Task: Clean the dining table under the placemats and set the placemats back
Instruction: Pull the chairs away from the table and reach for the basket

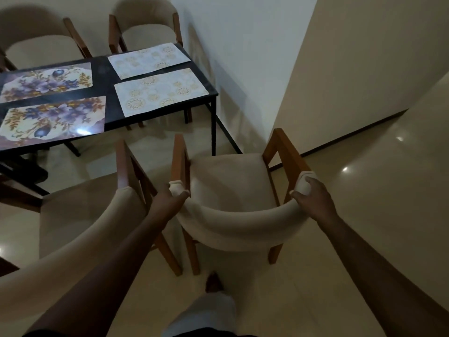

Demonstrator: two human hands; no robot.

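Head view:
- Cream chair (230, 224) gripped at both ends of curved back.
- Left hand (170, 198) curled round left end, right hand (313, 198) curled round right end.
- Chair set on floor near dining table (110, 105), not touching.
- Four mats laid flat on table: near flower placemat (53, 117), far flower placemat (48, 80), near pale placemat (160, 92), far pale placemat (148, 59).
- Second chair (73, 215) seen just beside, at left.

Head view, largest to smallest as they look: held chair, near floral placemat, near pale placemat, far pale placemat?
Held chair
then near floral placemat and near pale placemat, too alike to rank
far pale placemat smallest, though farther from the camera
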